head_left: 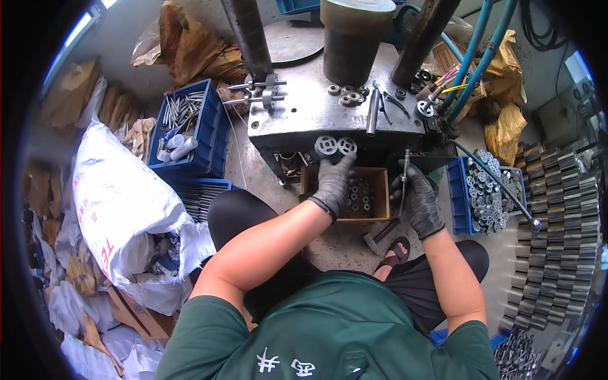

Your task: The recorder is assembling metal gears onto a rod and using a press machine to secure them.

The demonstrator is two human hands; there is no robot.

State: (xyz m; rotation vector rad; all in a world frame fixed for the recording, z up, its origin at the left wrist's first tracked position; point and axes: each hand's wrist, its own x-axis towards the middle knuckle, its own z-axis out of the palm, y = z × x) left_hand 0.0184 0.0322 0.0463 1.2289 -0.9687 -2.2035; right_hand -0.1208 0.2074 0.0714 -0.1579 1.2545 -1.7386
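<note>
2 slotted discs point(335, 146) at left hand point(334, 183) fingertips, rod point(404, 180) in right hand point(419, 201)

A small metalworking workshop: a heavy steel press point(335, 107) with thick columns and blue hoses point(481, 57) stands on a concrete floor, ringed by blue crates point(190, 130) of metal rods, a bin of round stamped discs point(484, 193), rows of stacked metal cylinders point(557, 221) (dozens of them) and white sacks point(120, 196)

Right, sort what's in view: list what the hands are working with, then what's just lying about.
In use:
left hand
round slotted discs
right hand
thin metal rod
cardboard box of parts

Lying about:
pliers
white sack
blue crate of rods
stacked metal cylinders
</note>
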